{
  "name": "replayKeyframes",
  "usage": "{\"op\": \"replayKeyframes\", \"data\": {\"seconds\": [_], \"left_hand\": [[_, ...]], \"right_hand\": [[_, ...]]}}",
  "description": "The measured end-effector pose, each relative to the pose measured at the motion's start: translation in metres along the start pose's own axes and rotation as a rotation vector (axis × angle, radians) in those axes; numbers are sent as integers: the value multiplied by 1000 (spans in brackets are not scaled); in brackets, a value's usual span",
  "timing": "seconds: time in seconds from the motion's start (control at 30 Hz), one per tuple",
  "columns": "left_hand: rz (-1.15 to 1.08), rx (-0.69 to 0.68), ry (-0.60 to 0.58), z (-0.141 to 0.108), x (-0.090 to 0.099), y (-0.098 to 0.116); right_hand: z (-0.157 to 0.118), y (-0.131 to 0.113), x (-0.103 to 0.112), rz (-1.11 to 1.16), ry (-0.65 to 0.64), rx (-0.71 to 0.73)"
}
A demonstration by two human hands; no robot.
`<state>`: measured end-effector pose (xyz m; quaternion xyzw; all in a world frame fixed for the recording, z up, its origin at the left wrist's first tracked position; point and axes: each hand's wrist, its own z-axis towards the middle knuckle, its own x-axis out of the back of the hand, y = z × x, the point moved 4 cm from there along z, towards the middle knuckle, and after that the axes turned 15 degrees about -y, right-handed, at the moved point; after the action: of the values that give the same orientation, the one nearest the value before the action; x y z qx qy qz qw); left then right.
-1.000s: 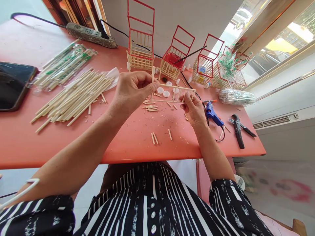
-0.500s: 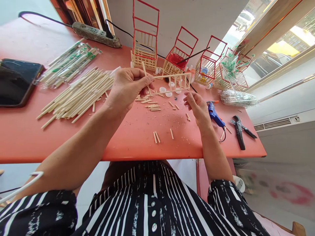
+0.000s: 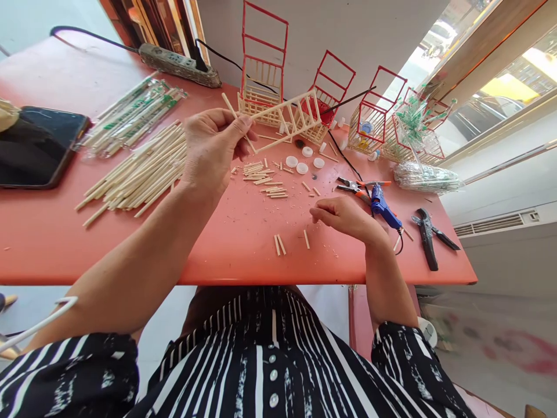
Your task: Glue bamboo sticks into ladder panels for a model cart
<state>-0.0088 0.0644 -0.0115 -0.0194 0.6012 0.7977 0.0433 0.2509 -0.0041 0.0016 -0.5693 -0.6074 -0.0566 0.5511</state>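
Observation:
My left hand (image 3: pixel 211 148) is raised above the red table (image 3: pixel 130 244) and pinches one end of a small ladder-like frame of bamboo sticks (image 3: pixel 290 116), which tilts up to the right. My right hand (image 3: pixel 343 216) rests low on the table with its fingers loosely curled and nothing in them, close to a few short cut sticks (image 3: pixel 279 244). A blue glue gun (image 3: pixel 383 206) lies just right of that hand.
A heap of long bamboo sticks (image 3: pixel 139 171) and wrapped chopsticks (image 3: pixel 130 113) lie left. Several red-framed stick baskets (image 3: pixel 263 75) stand along the back wall. Black pliers (image 3: pixel 429 238), white caps (image 3: pixel 302 161), a phone (image 3: pixel 37 148) and a power strip (image 3: pixel 178 61) are also on the table.
My right hand let go of the stick frame and dropped to the table. My left hand lifted the frame and tilted it upward to the right.

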Motion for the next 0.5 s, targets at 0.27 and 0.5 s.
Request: {"op": "replayKeyframes", "data": {"seconds": [0.27, 0.5], "left_hand": [[-33, -41, 104, 15, 31, -3], [-42, -88, 134, 20, 39, -2]], "right_hand": [[-54, -27, 15, 50, -15, 79], [-142, 10, 66, -270, 1247, -189]]}}
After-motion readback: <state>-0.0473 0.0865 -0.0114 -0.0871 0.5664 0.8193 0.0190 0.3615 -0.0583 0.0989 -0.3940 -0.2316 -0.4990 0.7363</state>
